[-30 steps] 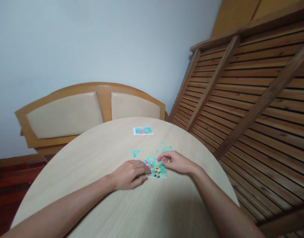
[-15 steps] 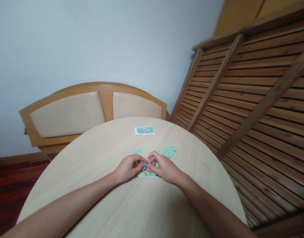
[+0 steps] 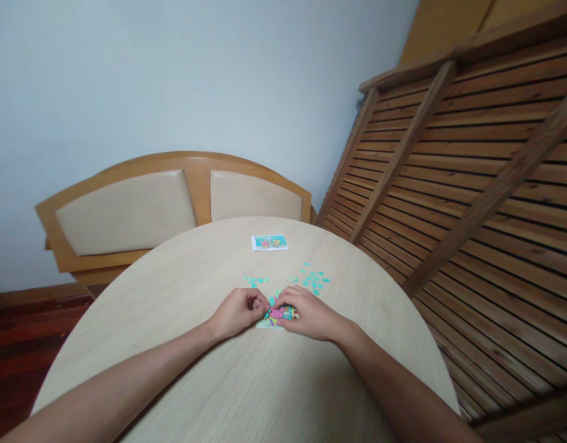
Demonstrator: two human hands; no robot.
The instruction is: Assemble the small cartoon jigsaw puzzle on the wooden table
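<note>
A small, partly assembled jigsaw puzzle (image 3: 277, 314) in pink, yellow and teal lies on the table between my hands. My left hand (image 3: 244, 312) is at its left edge, thumb and index finger pinched on a small teal puzzle piece (image 3: 267, 314). From the right, my right hand (image 3: 306, 312) bends over the puzzle, its index fingertip on the upper part and its thumb lower down, steadying it. The right palm and fingers hide part of the puzzle. Beyond my hands lie loose teal pieces (image 3: 314, 284), with another group of loose pieces (image 3: 255, 281) farther left.
A printed picture card (image 3: 270, 242) with cartoon figures lies towards the far side of the round wooden table (image 3: 209, 381). Behind the table stands a padded headboard (image 3: 197, 191). A slatted wooden panel (image 3: 449, 184) leans on the right.
My right hand has shifted its fingers, with index and thumb now farther apart, uncovering more of the puzzle's pink middle. My left hand has moved slightly left and stays pinched at the left edge.
</note>
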